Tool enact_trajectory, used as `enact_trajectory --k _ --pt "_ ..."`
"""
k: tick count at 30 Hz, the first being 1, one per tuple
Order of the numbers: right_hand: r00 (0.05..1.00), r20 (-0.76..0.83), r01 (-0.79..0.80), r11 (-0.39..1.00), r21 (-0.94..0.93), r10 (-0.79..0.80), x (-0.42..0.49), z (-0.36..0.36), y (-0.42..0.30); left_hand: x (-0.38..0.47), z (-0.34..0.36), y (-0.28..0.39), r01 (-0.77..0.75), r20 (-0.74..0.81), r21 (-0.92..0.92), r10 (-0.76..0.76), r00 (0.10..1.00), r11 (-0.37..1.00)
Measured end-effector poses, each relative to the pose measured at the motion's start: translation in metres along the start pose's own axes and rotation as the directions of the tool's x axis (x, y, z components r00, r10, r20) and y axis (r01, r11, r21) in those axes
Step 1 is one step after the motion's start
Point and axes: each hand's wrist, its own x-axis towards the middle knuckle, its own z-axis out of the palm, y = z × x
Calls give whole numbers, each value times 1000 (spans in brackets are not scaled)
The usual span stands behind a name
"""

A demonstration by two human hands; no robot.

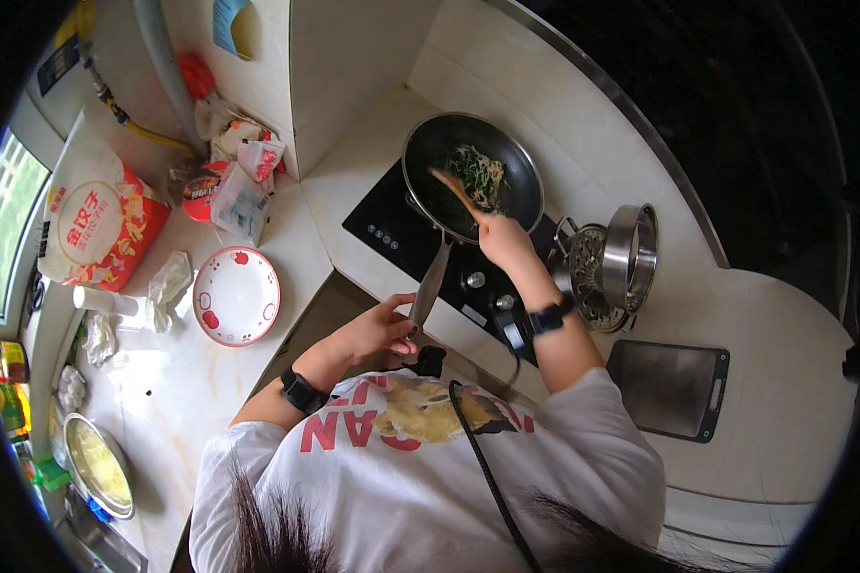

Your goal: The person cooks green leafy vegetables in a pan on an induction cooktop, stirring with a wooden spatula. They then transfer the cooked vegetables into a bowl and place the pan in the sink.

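A dark wok [519,154] sits on the black cooktop [374,215], tilted slightly in my view. Chopped leafy greens mixed with pale shreds [481,172] lie in its middle. My right hand [505,240] grips a wooden spatula [459,190], whose blade reaches into the wok beside the greens. At the near end of the metal wok handle [431,283], my left hand [380,329] has its fingers loosely around the tip. Both wrists wear black bands.
Right of the cooktop stand a stainless steamer insert [593,276] and a steel pot [623,268]. A dark-framed board [666,387] lies nearer. Leftward are a patterned plate [236,297], a flour bag [100,222], a plastic container [240,204], crumpled tissues [168,286] and a metal bowl [100,465].
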Motion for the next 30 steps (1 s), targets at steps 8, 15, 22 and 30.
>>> enact_trajectory --k 8,15,22,30 --pt "1000 19 20 1000 -13 -19 -12 -12 -14 -1 -4 0 3 -12 -20 -4 1000 1000" --pt "991 -24 -134 991 -8 133 14 -29 9 -4 1 8 32 -1 -11 -32 999 999" --pt "999 18 -41 996 76 40 -12 -42 20 -3 -3 6 34 8 -19 -34 999 999" --pt "994 24 -99 986 -137 103 -16 -17 33 0 -2 9 17 57 0 -16 998 1000"
